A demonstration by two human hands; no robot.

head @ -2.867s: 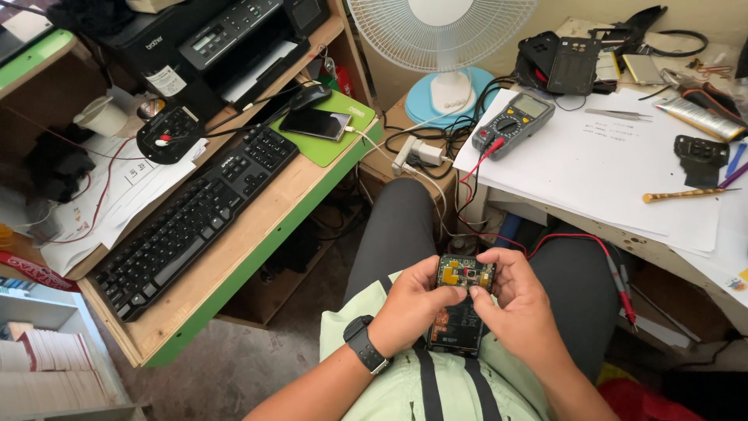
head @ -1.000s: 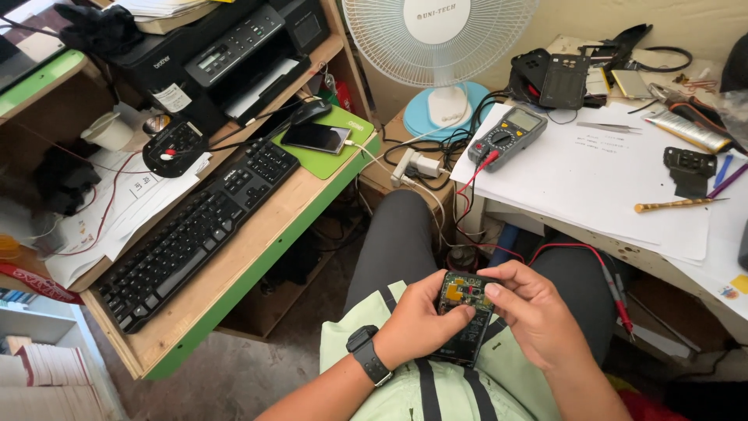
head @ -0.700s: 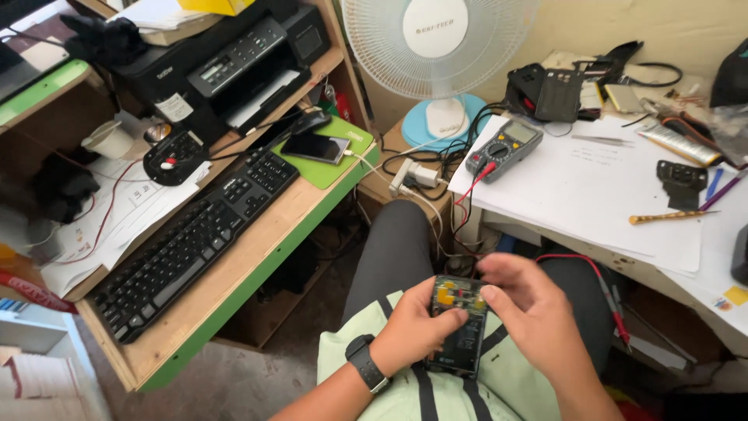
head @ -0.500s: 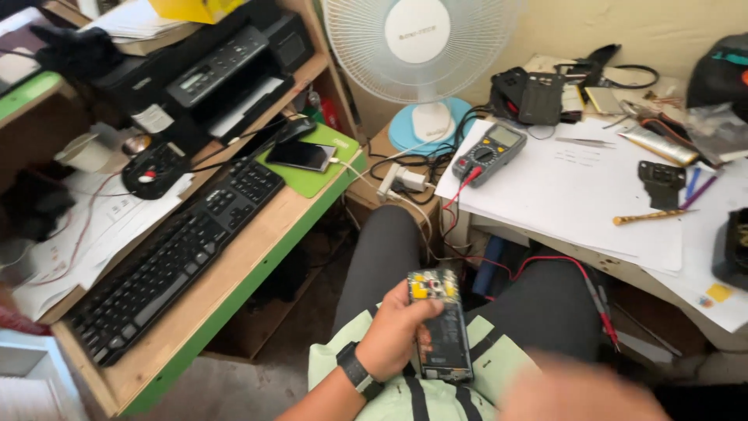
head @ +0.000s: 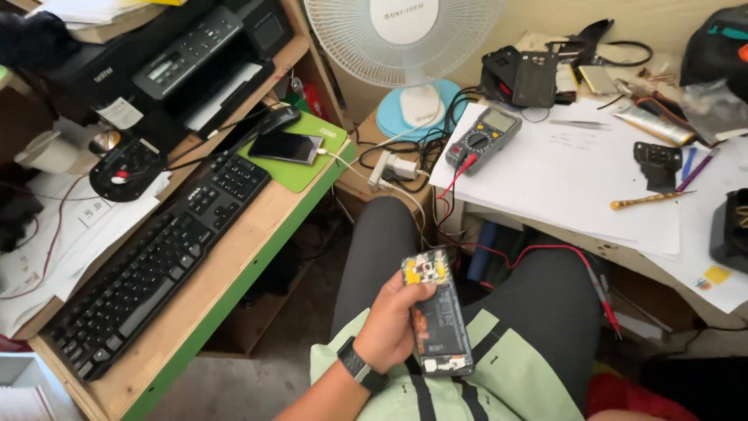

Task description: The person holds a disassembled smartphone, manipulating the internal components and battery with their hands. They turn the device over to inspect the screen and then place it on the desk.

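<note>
My left hand (head: pixel 393 323) grips an opened phone (head: pixel 436 312) over my lap. The phone's back is off, so its black battery and a yellowish circuit board at the top end show. My thumb rests against the phone's left edge near the board. A black watch sits on that wrist. My right hand is out of view. Nearest on the desk is a grey multimeter (head: pixel 485 139), with red and black leads (head: pixel 580 265) trailing down over my right thigh.
Black keyboard (head: pixel 152 261) on a wooden shelf at left, a phone on a green mat (head: pixel 290 148), a black printer (head: pixel 167 66). A white fan (head: pixel 405 47) stands behind. White paper (head: pixel 576 179) on the right desk carries a screwdriver (head: pixel 648 200), small tools and black parts.
My right hand, which worked on the phone with the left, has pulled away and left the view. The left hand alone now holds the phone. The camera has shifted up and closer.
</note>
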